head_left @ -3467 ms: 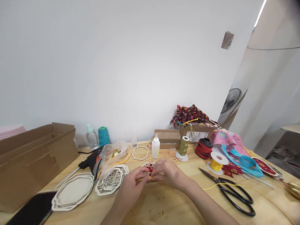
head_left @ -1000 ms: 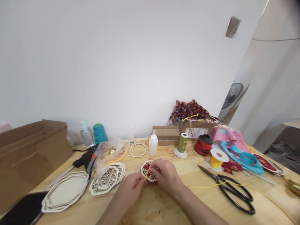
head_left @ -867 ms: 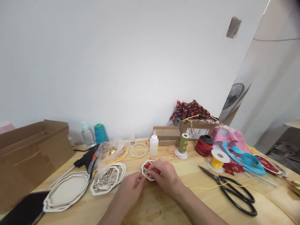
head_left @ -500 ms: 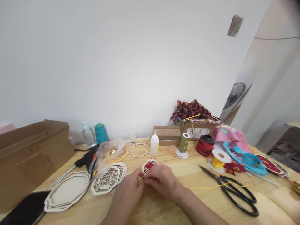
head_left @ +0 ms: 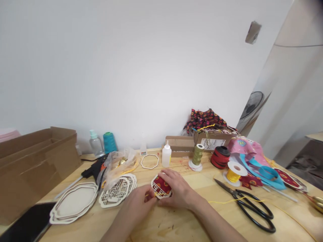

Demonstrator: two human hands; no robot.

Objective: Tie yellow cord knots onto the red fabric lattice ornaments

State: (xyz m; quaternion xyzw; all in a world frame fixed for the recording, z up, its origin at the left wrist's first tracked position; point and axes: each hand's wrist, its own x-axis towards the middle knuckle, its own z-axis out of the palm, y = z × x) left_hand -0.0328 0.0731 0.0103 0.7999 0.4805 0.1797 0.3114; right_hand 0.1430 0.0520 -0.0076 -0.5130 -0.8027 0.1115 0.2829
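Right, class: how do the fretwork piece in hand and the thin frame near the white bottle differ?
The fretwork piece holds red patterned fabric; the thin frame has an open middle. The right hand grips the fretwork piece; the thin frame lies untouched on the table. Both have pale, wavy edges.

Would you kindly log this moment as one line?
Left hand: pinches yellow cord | Right hand: holds red-and-cream ornament | Behind: white bottle, upright | Right side: scissors, lying flat
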